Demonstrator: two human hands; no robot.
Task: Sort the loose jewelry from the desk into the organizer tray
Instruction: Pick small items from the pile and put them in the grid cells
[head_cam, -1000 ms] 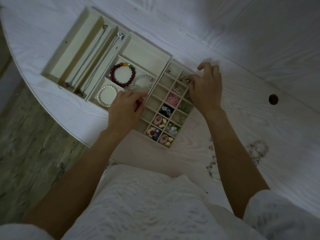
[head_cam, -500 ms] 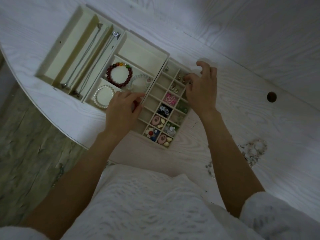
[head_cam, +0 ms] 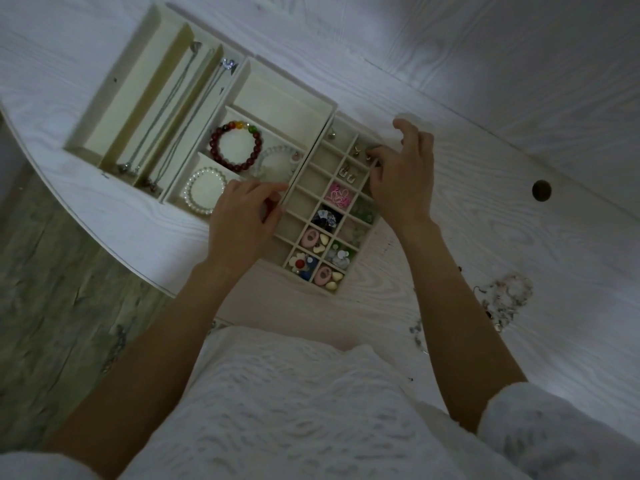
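Note:
The cream organizer tray (head_cam: 313, 109) lies on the white desk in three parts. Its long slots hold thin necklaces (head_cam: 162, 109). The middle part holds a dark red bead bracelet (head_cam: 256, 152) and a pearl bracelet (head_cam: 194, 180). The small-compartment grid (head_cam: 303, 204) holds earrings and charms. My left hand (head_cam: 242, 220) grips the grid's left wall between thumb and fingers. My right hand (head_cam: 403, 178) hovers over the grid's upper right compartments, with thumb and forefinger pinching a small earring (head_cam: 373, 150). Loose jewelry (head_cam: 509, 297) lies on the desk to the right.
A second small tangle of loose chain (head_cam: 417, 332) lies near the desk's front edge by my right forearm. A round cable hole (head_cam: 541, 190) sits in the desk at right. The desk's curved edge (head_cam: 114, 251) drops to a wooden floor on the left.
My right fingertips have closed in over the upper right compartments of the grid. My left hand stays on the grid's left wall. The view has shifted slightly.

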